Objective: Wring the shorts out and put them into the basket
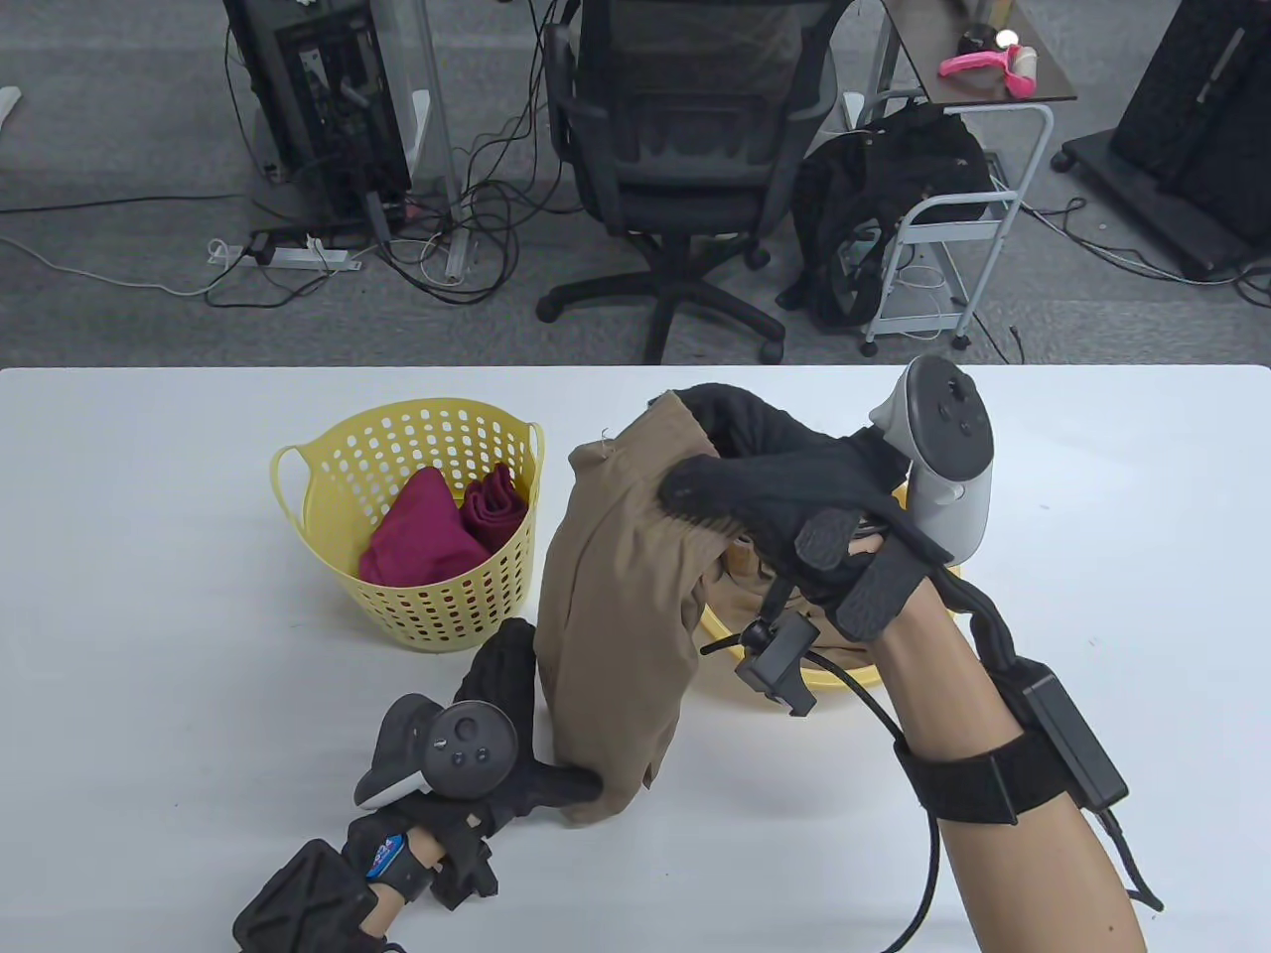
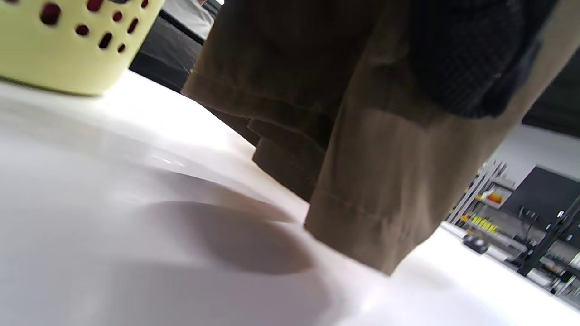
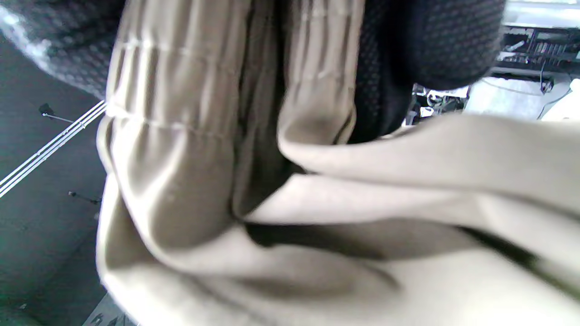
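Note:
The tan shorts (image 1: 616, 596) hang upright over the white table, their lower hem (image 2: 362, 235) just at the surface. My right hand (image 1: 765, 486) grips the bunched waistband (image 3: 181, 136) at the top, fingers curled over the cloth. Low down, my left hand (image 1: 511, 695) holds the bottom of the shorts, its thumb under the hem and its fingers (image 2: 462, 54) wrapped round the fabric. The yellow perforated basket (image 1: 437, 606) stands just left of the shorts, and its wall (image 2: 59, 59) is close to my left hand.
Dark red garments (image 1: 437, 531) lie in the basket. A shallow yellow basin (image 1: 844, 680) sits on the table under my right wrist, behind the shorts. Beyond the table's far edge stand an office chair (image 1: 685, 149) and a white cart (image 1: 953, 218).

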The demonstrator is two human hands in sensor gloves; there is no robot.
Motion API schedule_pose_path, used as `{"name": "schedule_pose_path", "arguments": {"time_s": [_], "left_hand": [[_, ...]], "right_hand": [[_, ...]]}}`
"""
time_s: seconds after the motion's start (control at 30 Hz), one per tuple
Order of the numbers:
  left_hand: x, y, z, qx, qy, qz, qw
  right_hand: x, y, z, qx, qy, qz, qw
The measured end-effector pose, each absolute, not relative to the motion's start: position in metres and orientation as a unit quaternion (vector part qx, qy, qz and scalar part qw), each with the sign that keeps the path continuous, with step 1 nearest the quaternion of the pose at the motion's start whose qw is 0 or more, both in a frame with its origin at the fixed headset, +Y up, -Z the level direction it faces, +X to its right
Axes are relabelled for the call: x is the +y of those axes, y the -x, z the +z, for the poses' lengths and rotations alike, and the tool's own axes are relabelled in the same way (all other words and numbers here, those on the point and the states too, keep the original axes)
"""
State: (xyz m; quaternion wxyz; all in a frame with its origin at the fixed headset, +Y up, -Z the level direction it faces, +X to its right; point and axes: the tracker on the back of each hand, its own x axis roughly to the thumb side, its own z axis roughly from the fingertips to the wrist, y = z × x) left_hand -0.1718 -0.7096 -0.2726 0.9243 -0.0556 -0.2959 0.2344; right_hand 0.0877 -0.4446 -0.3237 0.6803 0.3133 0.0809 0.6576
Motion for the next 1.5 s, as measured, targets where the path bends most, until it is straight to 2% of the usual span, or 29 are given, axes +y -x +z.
{"name": "schedule_pose_path", "arguments": {"time_s": [0.2, 0.37, 0.47, 0.87, 1.07, 1.5], "left_hand": [[-0.716, 0.167, -0.284, -0.3, 0.107, 0.322, 0.891], [-0.718, 0.16, -0.295, -0.301, 0.115, 0.35, 0.88], [-0.718, 0.157, -0.3, -0.293, 0.116, 0.399, 0.861], [-0.718, 0.154, -0.304, -0.267, 0.092, 0.464, 0.839], [-0.716, 0.158, -0.303, -0.275, 0.094, 0.459, 0.84], [-0.706, 0.171, -0.301, -0.248, 0.092, 0.334, 0.905]], "right_hand": [[-0.442, -0.077, -0.325, 0.091, -0.332, 0.644, 0.683], [-0.445, -0.07, -0.329, 0.097, -0.339, 0.635, 0.688], [-0.446, -0.068, -0.333, 0.097, -0.337, 0.629, 0.694], [-0.446, -0.071, -0.334, 0.089, -0.337, 0.624, 0.699], [-0.446, -0.082, -0.332, 0.08, -0.331, 0.632, 0.696], [-0.454, -0.119, -0.332, 0.04, -0.284, 0.691, 0.664]]}}
